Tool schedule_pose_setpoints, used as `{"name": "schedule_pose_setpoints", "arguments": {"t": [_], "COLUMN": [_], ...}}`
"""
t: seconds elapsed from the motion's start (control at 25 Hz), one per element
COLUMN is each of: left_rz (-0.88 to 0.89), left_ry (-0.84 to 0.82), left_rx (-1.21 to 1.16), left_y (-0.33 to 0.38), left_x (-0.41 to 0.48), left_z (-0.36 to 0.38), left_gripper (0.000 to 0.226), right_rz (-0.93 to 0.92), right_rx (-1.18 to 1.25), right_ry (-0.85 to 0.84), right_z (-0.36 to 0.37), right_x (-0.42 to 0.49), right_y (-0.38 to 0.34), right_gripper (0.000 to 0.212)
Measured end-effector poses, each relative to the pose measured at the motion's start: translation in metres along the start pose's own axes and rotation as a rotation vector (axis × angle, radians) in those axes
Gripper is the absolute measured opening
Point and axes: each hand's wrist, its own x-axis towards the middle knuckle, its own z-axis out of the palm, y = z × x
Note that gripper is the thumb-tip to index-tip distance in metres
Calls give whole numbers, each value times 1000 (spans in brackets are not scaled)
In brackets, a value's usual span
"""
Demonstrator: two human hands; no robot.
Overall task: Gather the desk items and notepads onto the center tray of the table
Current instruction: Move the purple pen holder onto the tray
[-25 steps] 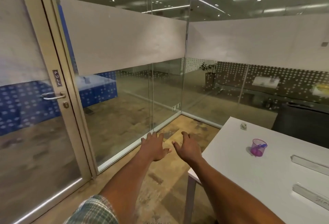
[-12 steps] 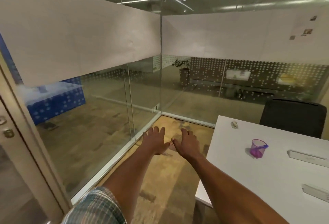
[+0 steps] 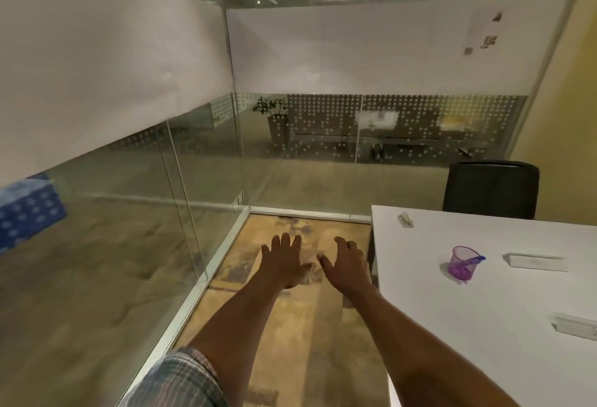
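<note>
Head view. Against the frame half a second back, the camera has swung right. The door frame at the left edge is gone, a yellow wall now shows at the right, and more of the table and the chair is in sight. Both arms remain stretched forward, side by side, as before.

Left hand: palm down over the floor, fingers straight and spread, holding nothing. Right hand: just beside it, thumbs nearly meeting, fingers loosely bent, holding nothing, next to the table's left edge. A plaid sleeve shows at the bottom.

Table: matte white, flat, square-cornered. Chair: black, at the far side. Glass wall: clear panels with a frosted white band and a dotted film. Floor: mottled tan.

Task items, all on the table:
- Cup: translucent purple, tapered, upright, well in from the left edge.
- Pen: blue, inside the cup, leaning over the right rim.
- Clip: small and pale, near the far left corner, long axis running away from the camera. Blurred, so the type is uncertain.
- Clear plate: to the right of the cup, long axis left to right.
- Second clear plate: nearer, cut by the right edge, same lie.
</note>
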Motion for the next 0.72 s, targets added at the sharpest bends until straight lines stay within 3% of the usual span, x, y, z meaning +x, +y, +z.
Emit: {"name": "schedule_pose_setpoints", "arguments": {"t": [0.32,0.72], "left_rz": [111,172], "left_ry": [-5,5], "left_rx": [16,-31], "left_y": [-13,3], "left_x": [172,374], "left_z": [16,10], "left_gripper": [79,84], "right_rz": [118,190], "right_rx": [26,-24], "right_ry": [45,105], "right_z": [41,35], "right_x": [152,337], "right_y": [24,61], "right_gripper": [66,67]}}
